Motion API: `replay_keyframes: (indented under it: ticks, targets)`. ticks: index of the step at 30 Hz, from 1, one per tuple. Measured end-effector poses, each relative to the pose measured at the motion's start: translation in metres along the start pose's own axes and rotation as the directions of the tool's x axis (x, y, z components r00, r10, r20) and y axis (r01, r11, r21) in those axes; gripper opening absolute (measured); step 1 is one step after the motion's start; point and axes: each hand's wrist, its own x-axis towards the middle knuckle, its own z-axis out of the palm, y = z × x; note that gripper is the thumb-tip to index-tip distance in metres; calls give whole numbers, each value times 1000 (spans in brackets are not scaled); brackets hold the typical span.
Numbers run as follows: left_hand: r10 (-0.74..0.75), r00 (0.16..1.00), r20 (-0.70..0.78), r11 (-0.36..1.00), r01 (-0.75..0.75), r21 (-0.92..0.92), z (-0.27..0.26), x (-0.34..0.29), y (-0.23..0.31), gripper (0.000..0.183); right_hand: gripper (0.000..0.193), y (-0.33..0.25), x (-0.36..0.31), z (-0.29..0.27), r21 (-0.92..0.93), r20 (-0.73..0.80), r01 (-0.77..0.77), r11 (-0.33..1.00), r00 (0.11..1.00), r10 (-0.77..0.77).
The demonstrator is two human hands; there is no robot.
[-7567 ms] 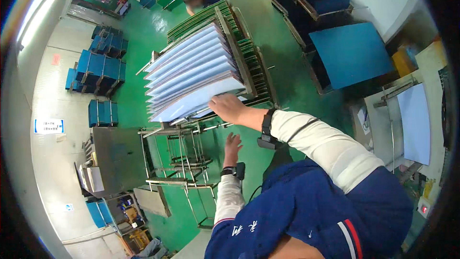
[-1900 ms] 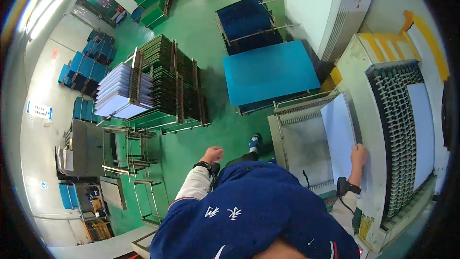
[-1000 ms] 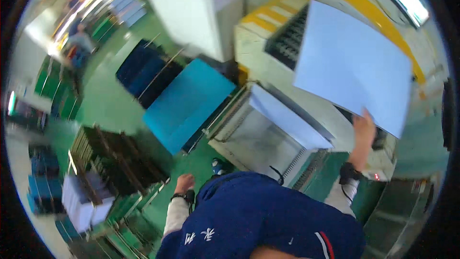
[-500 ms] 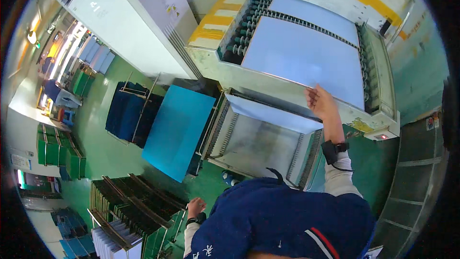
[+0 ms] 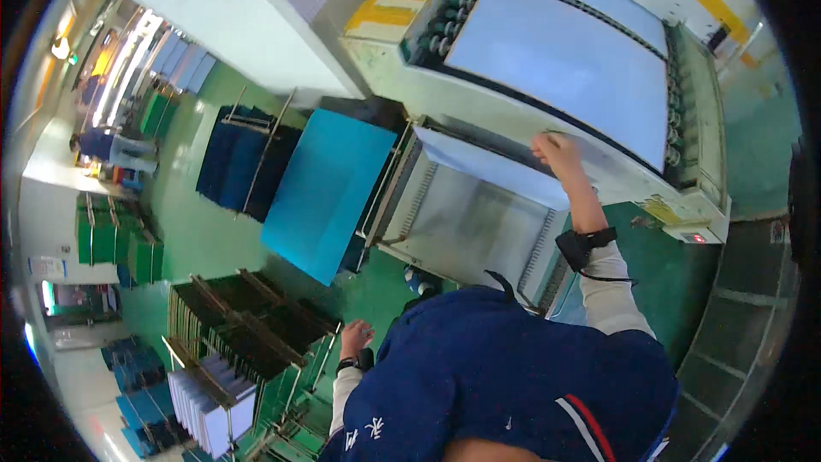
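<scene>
A large white sheet point(image 5: 564, 60) lies flat on the rollers of a pale machine at the upper right. Beside the machine's front panel is my right hand point(image 5: 558, 156), its fingers curled closed and apart from the sheet's near edge; whatever they may hold is hidden. Just below that hand, another white sheet point(image 5: 487, 167) leans at the far side of a slotted rack point(image 5: 475, 222). My left hand point(image 5: 356, 340) hangs low beside my body, near a stand of dark boards point(image 5: 248, 325), fingers loosely apart and nothing seen in them.
A blue board point(image 5: 329, 192) lies on a stand left of the slotted rack, with dark blue boards point(image 5: 239, 158) beyond it. Several white panels point(image 5: 209, 402) stand at lower left. A tall white cabinet point(image 5: 256, 17) adjoins the machine. Another person point(image 5: 115, 150) is far left.
My right hand has come away from the near edge of the flat sheet, toward the slotted rack. My left hand has risen slightly. The whole view has shifted a little.
</scene>
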Motion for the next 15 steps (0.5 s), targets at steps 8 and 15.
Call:
replay_keyframes:
  ticks: [8, 15]
  targets:
    - [-228, 961, -158, 949, 183, -257, 13, -49, 6, 34, 50, 48, 22, 49, -694, 320, 330, 640, 938, -136]
    - [-315, 876, -366, 938, 229, -259, 32, -87, -3, 35, 48, 67, 44, 77, -862, 212, 227, 453, 974, -85]
